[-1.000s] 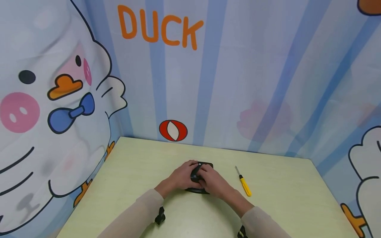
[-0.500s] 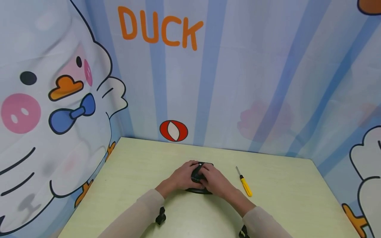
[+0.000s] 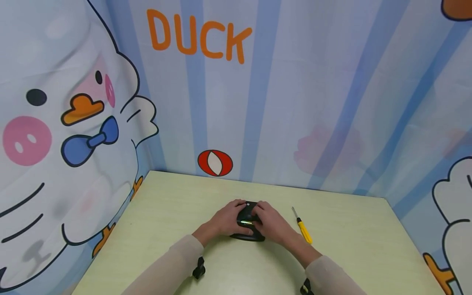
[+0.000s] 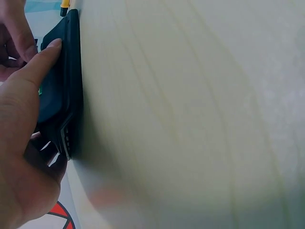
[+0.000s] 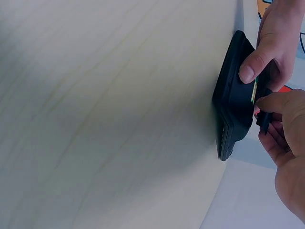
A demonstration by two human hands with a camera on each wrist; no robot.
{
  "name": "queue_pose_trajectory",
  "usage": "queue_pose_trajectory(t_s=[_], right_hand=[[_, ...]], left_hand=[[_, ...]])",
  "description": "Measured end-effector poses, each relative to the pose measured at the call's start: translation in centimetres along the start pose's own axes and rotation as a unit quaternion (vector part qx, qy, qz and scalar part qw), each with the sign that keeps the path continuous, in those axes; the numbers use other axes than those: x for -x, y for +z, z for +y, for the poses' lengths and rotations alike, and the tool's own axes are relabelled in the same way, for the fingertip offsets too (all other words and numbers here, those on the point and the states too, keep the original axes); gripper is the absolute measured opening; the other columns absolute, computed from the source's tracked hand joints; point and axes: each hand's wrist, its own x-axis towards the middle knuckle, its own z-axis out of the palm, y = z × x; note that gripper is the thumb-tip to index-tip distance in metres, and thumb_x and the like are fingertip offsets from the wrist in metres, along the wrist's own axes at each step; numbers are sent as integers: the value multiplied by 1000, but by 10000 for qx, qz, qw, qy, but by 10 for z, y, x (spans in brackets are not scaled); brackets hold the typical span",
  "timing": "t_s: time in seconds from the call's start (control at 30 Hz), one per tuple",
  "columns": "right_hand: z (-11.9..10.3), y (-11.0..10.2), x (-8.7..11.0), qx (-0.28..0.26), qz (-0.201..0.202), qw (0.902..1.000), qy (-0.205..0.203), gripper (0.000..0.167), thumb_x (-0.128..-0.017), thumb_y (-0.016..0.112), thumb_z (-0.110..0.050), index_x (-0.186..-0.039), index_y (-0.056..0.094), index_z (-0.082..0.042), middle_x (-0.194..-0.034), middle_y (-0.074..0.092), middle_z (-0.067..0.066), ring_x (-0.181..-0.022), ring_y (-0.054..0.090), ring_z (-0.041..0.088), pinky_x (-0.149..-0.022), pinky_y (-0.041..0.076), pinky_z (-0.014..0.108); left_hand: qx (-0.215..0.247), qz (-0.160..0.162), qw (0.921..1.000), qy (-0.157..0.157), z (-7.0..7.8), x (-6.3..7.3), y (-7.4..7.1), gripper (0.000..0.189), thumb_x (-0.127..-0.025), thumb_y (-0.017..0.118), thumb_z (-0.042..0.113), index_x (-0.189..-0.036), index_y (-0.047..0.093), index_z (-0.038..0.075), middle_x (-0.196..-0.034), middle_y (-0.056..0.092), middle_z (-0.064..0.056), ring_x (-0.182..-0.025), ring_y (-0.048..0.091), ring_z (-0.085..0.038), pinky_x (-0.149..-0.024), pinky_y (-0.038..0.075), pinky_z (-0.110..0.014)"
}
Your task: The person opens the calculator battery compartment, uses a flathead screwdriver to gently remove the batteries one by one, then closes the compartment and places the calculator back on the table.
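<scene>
A black plastic device (image 3: 259, 237) with rounded edges lies on the table between the hands. My left hand (image 3: 223, 219) grips its left side, thumb (image 5: 252, 67) across the near part and fingers round the far edge. My right hand (image 3: 273, 223) pinches a dark cover (image 5: 264, 122) between thumb and fingers, its near edge raised from the device. Beneath that edge a bright yellow-green strip (image 3: 246, 222) shows inside. The right fingers partly hide the cover in the head view.
A screwdriver (image 3: 304, 232) with a yellow handle lies on the table right of the right hand, its tip pointing away. The pale wooden table (image 3: 177, 196) ends at a printed cloth backdrop (image 3: 228, 102), with another cloth wall at the left.
My right hand has shifted slightly right and drawn the cover up, and the yellow-green strip has come into sight. The left hand keeps its grip on the device.
</scene>
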Motion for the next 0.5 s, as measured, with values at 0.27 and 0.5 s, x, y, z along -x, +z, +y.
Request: queue_pose_trajectory(t_s=[0.27,0.5], right_hand=[[7,-3,3,51,-47,9998,212,18,-92,83,-8,-106,73,-5,-110,64,7,-105,62,23,-95,58,42],[15,-7,6,288,-10,9994,171,18,-91,84,-9,-106,75,-5,-107,66,6,-100,63,21,-91,59,40]], left_hand=[[24,-23,10000,-63,0,0,1,103,-85,79,68,-161,45,6,-167,38,-11,-152,39,-28,-119,42,-46],[14,-34,10000,-79,1,0,0,104,-85,78,68,-162,44,7,-168,37,-10,-153,38,-29,-120,41,-47]])
